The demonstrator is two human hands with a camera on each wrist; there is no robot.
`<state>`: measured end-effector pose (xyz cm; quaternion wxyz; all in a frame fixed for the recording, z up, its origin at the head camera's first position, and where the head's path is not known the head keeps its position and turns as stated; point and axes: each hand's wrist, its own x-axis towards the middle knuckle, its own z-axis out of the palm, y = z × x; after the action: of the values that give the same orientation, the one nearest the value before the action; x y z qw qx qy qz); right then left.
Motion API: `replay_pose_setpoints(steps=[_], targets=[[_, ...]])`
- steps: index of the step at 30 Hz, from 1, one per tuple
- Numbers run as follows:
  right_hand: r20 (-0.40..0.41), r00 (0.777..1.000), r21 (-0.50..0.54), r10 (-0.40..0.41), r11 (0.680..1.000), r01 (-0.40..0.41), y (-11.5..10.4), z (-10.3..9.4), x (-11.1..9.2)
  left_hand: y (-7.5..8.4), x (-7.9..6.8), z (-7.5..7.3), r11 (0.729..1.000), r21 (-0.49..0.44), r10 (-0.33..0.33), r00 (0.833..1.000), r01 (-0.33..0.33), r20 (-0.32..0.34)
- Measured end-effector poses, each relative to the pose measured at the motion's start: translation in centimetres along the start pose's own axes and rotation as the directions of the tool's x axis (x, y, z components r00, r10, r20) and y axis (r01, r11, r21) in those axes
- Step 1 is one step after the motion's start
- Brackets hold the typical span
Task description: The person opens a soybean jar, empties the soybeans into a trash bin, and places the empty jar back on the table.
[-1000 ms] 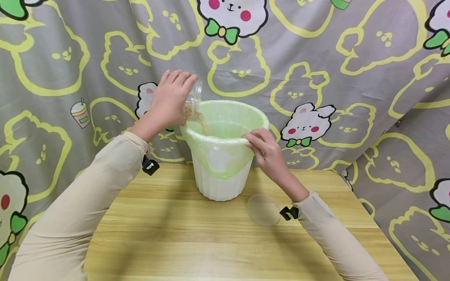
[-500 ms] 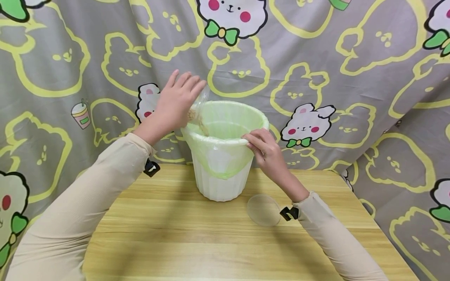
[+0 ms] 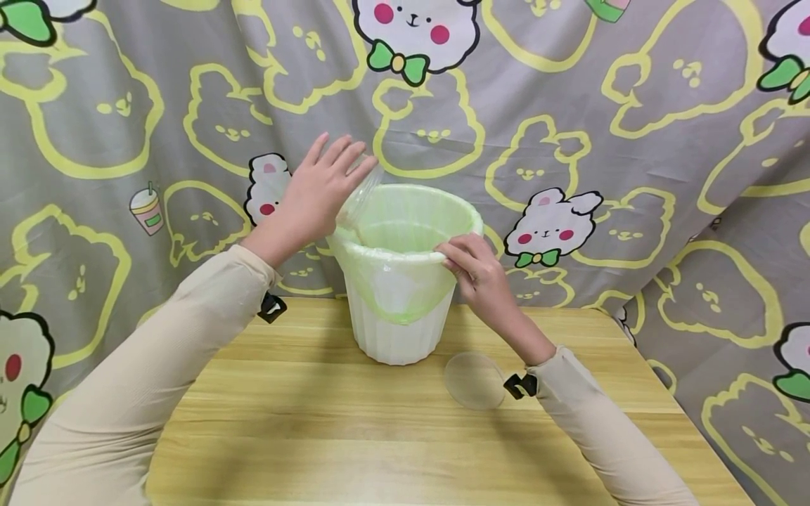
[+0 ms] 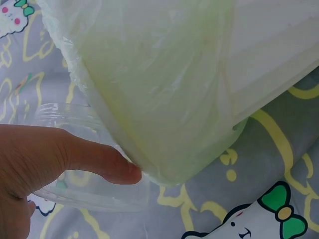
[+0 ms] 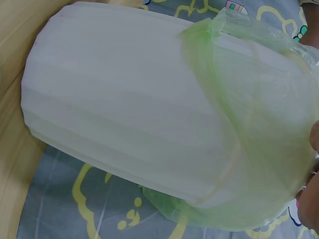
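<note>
A white ribbed trash bin (image 3: 395, 341) stands on the table, lined with a thin green trash bag (image 3: 405, 211) folded over its rim. My left hand (image 3: 316, 190) holds a clear plastic jar (image 4: 99, 196) tipped steeply, its mouth over the bin's left rim. A faint tan trickle shows at the jar's mouth in the head view. The left wrist view has the thumb (image 4: 107, 164) lying along the jar's side, close against the bagged rim. On the right, my right hand (image 3: 481, 274) grips the rim through the bag, thumb outside.
A round translucent lid (image 3: 474, 380) lies flat on the wooden table (image 3: 354, 436), right of the bin and below my right forearm. A grey curtain (image 3: 538, 84) with cartoon prints hangs close behind the bin and along the right side.
My left hand has tilted the jar further and moved slightly right over the rim. The tan grains pouring from it have thinned to a trickle. My right hand stays on the rim.
</note>
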<state>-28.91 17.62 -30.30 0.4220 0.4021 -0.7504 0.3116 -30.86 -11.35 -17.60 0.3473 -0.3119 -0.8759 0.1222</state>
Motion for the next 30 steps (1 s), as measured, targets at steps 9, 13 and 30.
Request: replay_pose_setpoints(steps=[9, 13, 30], targets=[[-0.004, 1.0, -0.003, -0.015, 1.0, 0.015, -0.1, 0.0, -0.1, 0.2, -0.2, 0.2, 1.0, -0.015, 0.007, 1.0, -0.007, 0.014], [-0.006, 1.0, -0.016, -0.025, 1.0, 0.025, -0.1, -0.1, 0.0, 0.1, 0.0, -0.2, 1.0, -0.016, -0.006, 1.0, 0.006, 0.022], [-0.017, 0.999, -0.011, -0.028, 1.0, 0.027, -0.4, -0.1, 0.1, -0.1, 1.5, -4.0, 0.998, -0.063, -0.008, 0.999, 0.011, 0.045]])
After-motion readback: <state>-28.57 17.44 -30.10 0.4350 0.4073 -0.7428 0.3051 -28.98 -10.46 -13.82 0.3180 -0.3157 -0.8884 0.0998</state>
